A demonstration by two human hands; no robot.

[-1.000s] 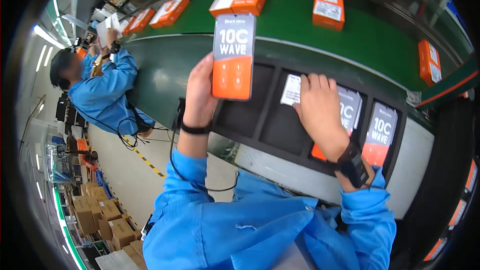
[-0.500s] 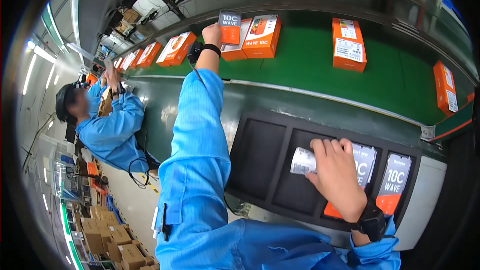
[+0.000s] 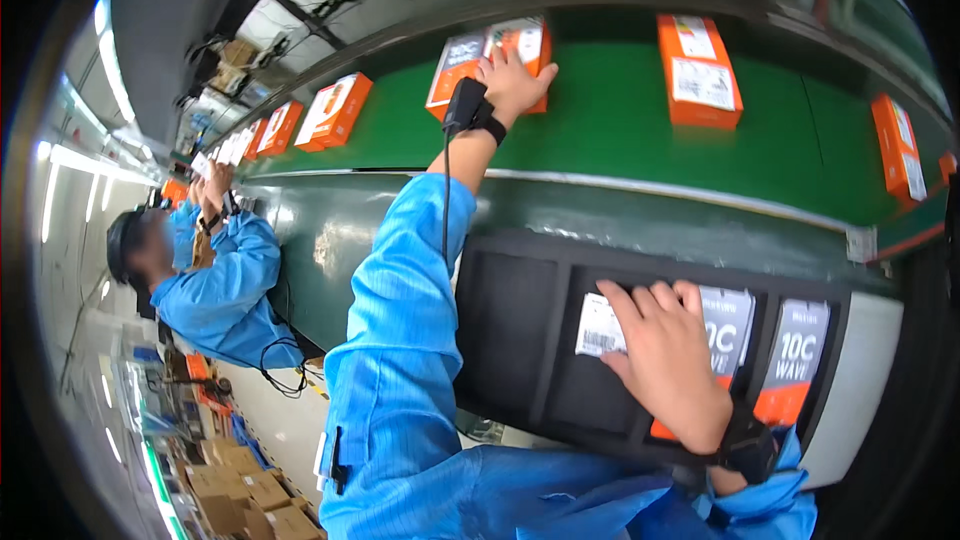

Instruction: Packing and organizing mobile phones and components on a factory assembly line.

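My left hand [image 3: 512, 90] is stretched out over the conveyor with its fingers spread, touching the top of an orange and white phone box [image 3: 530, 40]. Just left of it, a grey and orange wrapped phone [image 3: 463, 52] lies on an open orange and white box part [image 3: 440, 90]. Pinched in my right hand [image 3: 670, 355] is a small white barcode label [image 3: 598, 327], held above a black compartment tray [image 3: 500, 310]. Two stacks of wrapped phones stand in the tray's right compartments; my right hand partly covers one, while the rightmost stack [image 3: 795, 360] shows plainly.
A green conveyor belt [image 3: 600, 140] runs across the far side with more orange boxes, one [image 3: 700, 70] to the right and another [image 3: 898, 150] at the far right. A co-worker in blue [image 3: 225, 280] stands at left. Cardboard boxes [image 3: 230, 490] sit on the floor behind.
My left hand has let go of the wrapped phone, which now lies on the open box part. That hand has moved right onto the neighbouring box. My right hand stays over the tray with the label.
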